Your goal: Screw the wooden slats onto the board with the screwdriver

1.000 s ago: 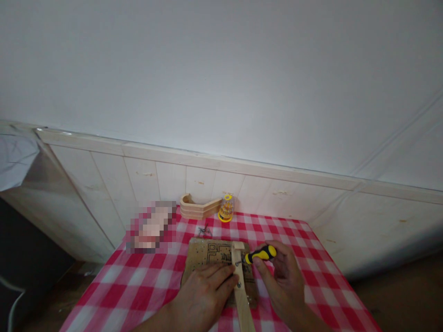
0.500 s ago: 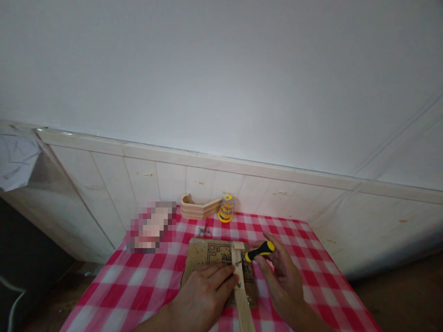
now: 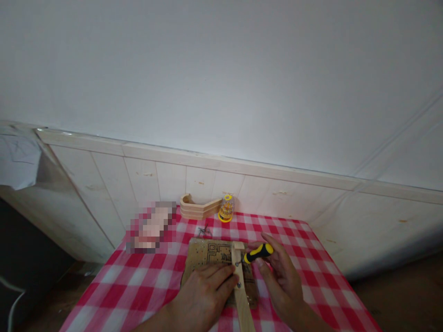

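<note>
A pale wooden hook (image 3: 245, 310) lies lengthwise over a worn brown board (image 3: 199, 253) with black printed lines. Two screws show in the wood, the nearer one (image 3: 239, 285) lying flush or almost so. My left hand (image 3: 202, 293) rests on the board, its fingertips pressed together against the wood's left edge and holding it down. In my right hand (image 3: 282, 281) is a yellow-and-black screwdriver (image 3: 259, 252), pinched between thumb and fingers. It slants down to the left, its tip at the farther screw (image 3: 237, 264).
Several loose dark screws (image 3: 204, 231) lie behind the board. Farther back stand a stack of wooden hooks (image 3: 197, 211) and a clear case of bits with a yellow base (image 3: 226, 210). A blurred patch (image 3: 154, 228) covers something at left. The checked tablecloth (image 3: 332, 295) reaches a panelled wall (image 3: 259, 193).
The screwdriver has turned about its length, its yellow and black stripes now lying differently, and its handle end has dipped slightly. My left hand and the wooden hook have stayed in place.
</note>
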`<action>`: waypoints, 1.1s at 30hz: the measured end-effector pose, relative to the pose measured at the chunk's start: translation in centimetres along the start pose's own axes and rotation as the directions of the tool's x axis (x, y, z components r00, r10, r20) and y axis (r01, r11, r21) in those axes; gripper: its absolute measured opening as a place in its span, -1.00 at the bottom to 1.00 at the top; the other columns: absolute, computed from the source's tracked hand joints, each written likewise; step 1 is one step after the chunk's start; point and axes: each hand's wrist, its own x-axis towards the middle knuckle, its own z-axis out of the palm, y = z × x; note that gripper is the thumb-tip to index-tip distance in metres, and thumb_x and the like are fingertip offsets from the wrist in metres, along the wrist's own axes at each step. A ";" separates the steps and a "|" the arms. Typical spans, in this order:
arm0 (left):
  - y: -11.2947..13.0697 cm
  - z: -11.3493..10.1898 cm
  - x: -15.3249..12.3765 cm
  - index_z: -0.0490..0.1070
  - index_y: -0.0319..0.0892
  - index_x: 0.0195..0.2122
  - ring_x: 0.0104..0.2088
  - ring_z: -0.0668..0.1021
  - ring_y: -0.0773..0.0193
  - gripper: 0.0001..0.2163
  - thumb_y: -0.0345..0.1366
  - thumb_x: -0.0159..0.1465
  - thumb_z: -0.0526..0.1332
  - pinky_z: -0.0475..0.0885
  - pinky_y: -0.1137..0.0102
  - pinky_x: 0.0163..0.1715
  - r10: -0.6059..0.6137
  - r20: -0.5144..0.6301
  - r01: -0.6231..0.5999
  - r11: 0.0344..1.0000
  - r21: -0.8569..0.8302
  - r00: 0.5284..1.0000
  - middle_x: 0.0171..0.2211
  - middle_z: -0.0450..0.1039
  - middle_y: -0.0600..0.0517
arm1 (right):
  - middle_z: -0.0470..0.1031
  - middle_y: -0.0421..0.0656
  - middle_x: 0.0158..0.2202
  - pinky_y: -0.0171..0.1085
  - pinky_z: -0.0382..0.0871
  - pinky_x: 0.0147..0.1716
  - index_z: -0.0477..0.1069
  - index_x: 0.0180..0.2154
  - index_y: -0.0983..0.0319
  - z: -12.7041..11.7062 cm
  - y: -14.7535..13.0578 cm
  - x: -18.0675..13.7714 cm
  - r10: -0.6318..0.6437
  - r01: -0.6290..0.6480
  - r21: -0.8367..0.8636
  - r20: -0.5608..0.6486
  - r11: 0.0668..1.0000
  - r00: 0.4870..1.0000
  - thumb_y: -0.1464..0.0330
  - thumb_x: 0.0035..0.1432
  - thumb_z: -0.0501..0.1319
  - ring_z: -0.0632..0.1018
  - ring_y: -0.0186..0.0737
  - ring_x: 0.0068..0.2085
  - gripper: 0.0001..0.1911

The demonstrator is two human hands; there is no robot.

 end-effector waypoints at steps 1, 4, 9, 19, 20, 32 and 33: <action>0.0 0.0 0.0 0.50 -0.18 0.03 -0.12 0.71 0.16 -0.70 -0.39 0.54 -0.04 0.64 0.28 -0.08 0.001 0.003 -0.001 1.000 0.004 1.000 -0.03 0.65 -0.04 | 0.68 -0.03 -0.01 -0.21 0.68 -0.07 0.39 0.26 0.05 0.1 0.0 0.1 -0.006 0.006 -0.001 -0.012 1.000 1.000 0.31 0.41 0.25 0.73 -0.12 -0.06 -0.57; 0.0 -0.2 0.2 0.50 -0.18 0.01 -0.14 0.71 0.16 -0.69 -0.37 0.55 -0.05 0.65 0.28 -0.11 0.013 -0.005 -0.013 1.000 0.007 1.000 -0.05 0.66 -0.04 | 0.70 -0.05 -0.05 -0.23 0.68 -0.08 0.43 0.22 0.05 0.2 -0.1 0.3 -0.019 0.018 -0.018 -0.042 1.000 0.999 0.33 0.38 0.28 0.74 -0.13 -0.09 -0.59; 0.0 -0.3 0.3 0.50 -0.19 0.01 -0.13 0.71 0.17 -0.68 -0.36 0.56 -0.06 0.64 0.29 -0.10 0.007 -0.010 -0.007 1.000 -0.001 1.000 -0.05 0.66 -0.05 | 0.71 -0.08 -0.09 -0.26 0.69 -0.12 0.45 0.19 0.05 0.2 0.0 0.5 -0.040 0.037 -0.063 -0.047 0.997 0.998 0.41 0.34 0.30 0.75 -0.14 -0.13 -0.59; 0.0 -0.3 0.2 0.49 -0.19 0.03 -0.12 0.71 0.16 -0.69 -0.36 0.56 -0.06 0.65 0.27 -0.12 0.010 0.006 -0.010 1.000 -0.006 1.000 -0.04 0.65 -0.05 | 0.71 -0.12 -0.08 -0.31 0.69 -0.14 0.44 0.18 0.00 0.1 0.4 0.1 -0.084 0.078 -0.108 -0.046 0.991 0.995 0.47 0.30 0.30 0.76 -0.16 -0.14 -0.53; 0.0 -0.4 0.3 0.48 -0.19 0.03 -0.13 0.71 0.15 -0.69 -0.35 0.56 -0.07 0.65 0.27 -0.13 0.011 0.005 -0.011 1.000 -0.005 1.000 -0.05 0.65 -0.05 | 0.70 -0.12 -0.07 -0.31 0.68 -0.13 0.44 0.18 -0.01 0.1 0.4 0.2 -0.082 0.076 -0.109 -0.048 0.991 0.995 0.48 0.30 0.30 0.75 -0.16 -0.12 -0.53; 0.0 0.1 -0.2 0.48 -0.16 0.06 -0.11 0.70 0.17 -0.73 -0.42 0.51 0.02 0.64 0.29 -0.10 0.000 0.016 0.000 1.000 -0.008 1.000 -0.03 0.65 -0.04 | 0.66 -0.09 -0.11 -0.24 0.69 -0.12 0.38 0.22 0.04 -0.1 -0.8 -0.2 -0.138 0.137 -0.051 -0.026 0.989 0.990 0.47 0.34 0.27 0.73 -0.15 -0.14 -0.53; 0.0 0.0 -0.2 0.48 -0.16 0.06 -0.10 0.70 0.18 -0.73 -0.42 0.50 0.02 0.64 0.30 -0.09 0.002 0.018 -0.002 1.000 -0.007 1.000 -0.03 0.65 -0.05 | 0.66 -0.07 -0.10 -0.23 0.69 -0.11 0.38 0.22 0.04 -0.2 -0.7 -0.4 -0.148 0.147 -0.056 -0.014 0.988 0.989 0.47 0.34 0.27 0.73 -0.14 -0.14 -0.53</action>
